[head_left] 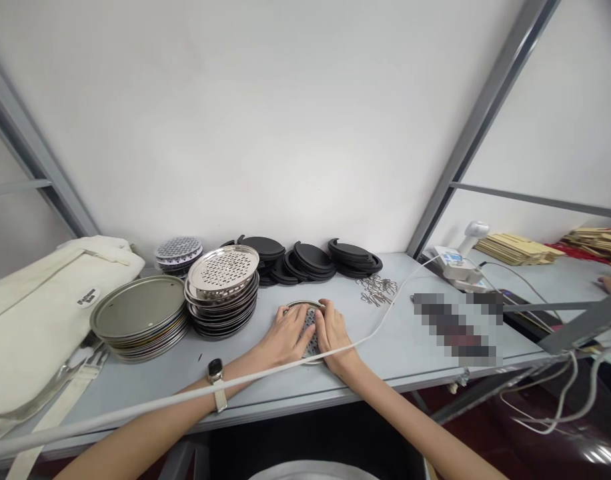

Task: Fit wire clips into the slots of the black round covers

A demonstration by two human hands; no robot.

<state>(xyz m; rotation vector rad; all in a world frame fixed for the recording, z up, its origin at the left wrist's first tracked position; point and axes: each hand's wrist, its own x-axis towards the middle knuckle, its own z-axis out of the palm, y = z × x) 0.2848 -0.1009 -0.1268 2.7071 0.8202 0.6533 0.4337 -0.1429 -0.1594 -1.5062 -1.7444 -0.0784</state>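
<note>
On the table in front of me lies a round metal plate with punched holes (311, 341). My left hand (288, 337) rests flat over its left side, fingers stretched forward. From the right, my right hand (335, 337) lies on the plate's edge with its fingers extended. Both hands cover much of the plate. Left of them stands a tall stack of shiny perforated round plates (224, 270), beside a stack of larger round metal discs (140, 310). Behind my hands are piles of black round pieces (310, 259). Small bent metal hooks (378, 290) lie to the right.
A white cable (375, 330) crosses above the table, passing over both forearms. At left sits a cream bag (45, 307). A patterned perforated stack (179, 248) stands at the back. Right are a metal frame post (465, 140), a white scanner (473, 233) and wooden pieces (518, 249).
</note>
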